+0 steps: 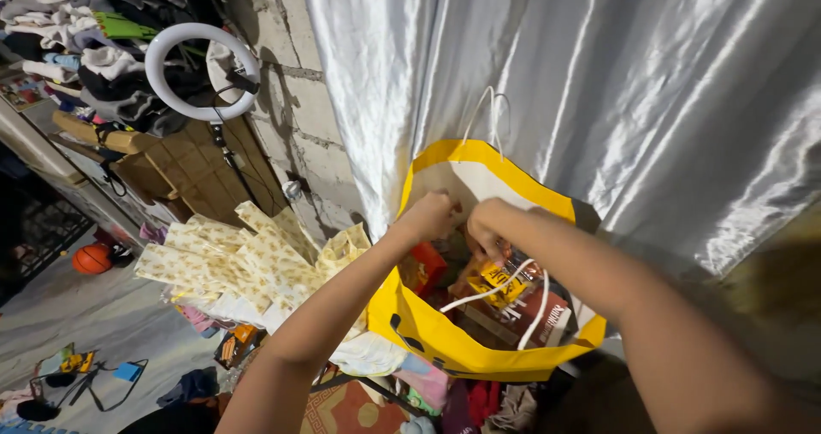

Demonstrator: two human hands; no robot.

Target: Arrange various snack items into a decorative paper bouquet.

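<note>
Both hands reach into a yellow shopping bag.

Left hand (pixel 430 216): fingers curled shut into a loose fist at the bag's upper inner wall; what it grips, if anything, cannot be told. Right hand (pixel 485 229): fingers bent downward and partly closed, touching the packets inside, just above a yellow snack packet (pixel 503 283); a firm grip cannot be confirmed. Yellow shopping bag (pixel 445 336): standing open with white cord handles, against a silver curtain (pixel 616 83), beside patterned cloth (pixel 239 267) on its left.
</note>
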